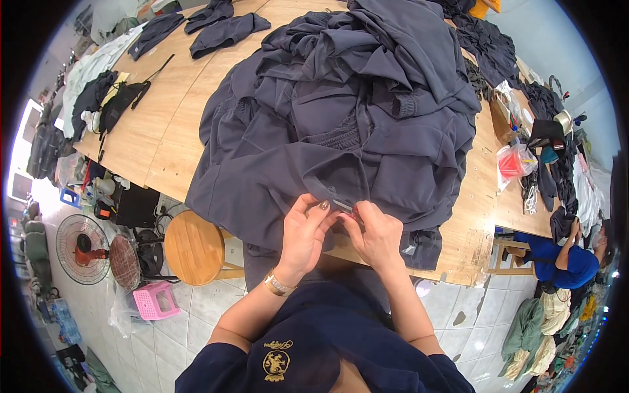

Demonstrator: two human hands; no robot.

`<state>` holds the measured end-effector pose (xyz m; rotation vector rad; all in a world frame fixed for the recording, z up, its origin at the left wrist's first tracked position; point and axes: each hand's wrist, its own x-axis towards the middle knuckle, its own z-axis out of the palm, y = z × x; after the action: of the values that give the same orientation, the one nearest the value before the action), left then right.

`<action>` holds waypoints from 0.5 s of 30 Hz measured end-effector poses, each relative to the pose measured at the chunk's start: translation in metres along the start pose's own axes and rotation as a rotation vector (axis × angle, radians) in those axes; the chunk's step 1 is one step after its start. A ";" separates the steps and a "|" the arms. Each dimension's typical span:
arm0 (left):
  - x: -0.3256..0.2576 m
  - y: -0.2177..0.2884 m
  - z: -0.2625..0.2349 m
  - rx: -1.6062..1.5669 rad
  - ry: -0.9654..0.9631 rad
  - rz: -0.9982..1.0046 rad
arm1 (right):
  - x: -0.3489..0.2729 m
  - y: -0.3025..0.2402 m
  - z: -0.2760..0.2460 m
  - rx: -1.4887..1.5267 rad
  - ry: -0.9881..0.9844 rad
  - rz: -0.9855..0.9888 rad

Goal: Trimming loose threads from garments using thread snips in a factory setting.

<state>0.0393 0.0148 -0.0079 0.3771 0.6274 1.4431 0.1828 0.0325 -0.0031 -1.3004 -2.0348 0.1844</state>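
Note:
A large heap of dark grey garments point(275, 157) with gathered elastic edges lies on the wooden table in front of me. At its near edge, my left hand point(305, 232) pinches the dark cloth between thumb and fingers. Close beside it, my right hand point(376, 237) is closed around a small slim tool point(342, 205) with a pale metal tip and a bit of red. Its tip lies against the cloth between my two hands. My right fingers hide most of the tool, so its exact kind does not show.
Under the heap is the wooden table point(177, 141); more dark pieces point(229, 33) lie at its far left. A round wooden stool point(194, 247), a pink plastic stool point(156, 301) and a fan point(82, 250) stand left. At right, a person in blue point(565, 262) sits by another cluttered table.

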 end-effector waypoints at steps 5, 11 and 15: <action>0.000 0.001 0.002 0.018 0.004 -0.008 | -0.001 0.001 0.001 -0.009 0.001 0.002; -0.001 0.005 -0.001 -0.035 0.026 -0.075 | -0.005 0.003 -0.002 0.492 0.019 0.410; 0.000 0.010 0.000 -0.078 0.022 -0.160 | -0.013 0.018 0.001 0.826 -0.045 0.560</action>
<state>0.0316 0.0160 -0.0023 0.2444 0.6039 1.3159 0.1988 0.0307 -0.0186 -1.2520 -1.3095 1.1738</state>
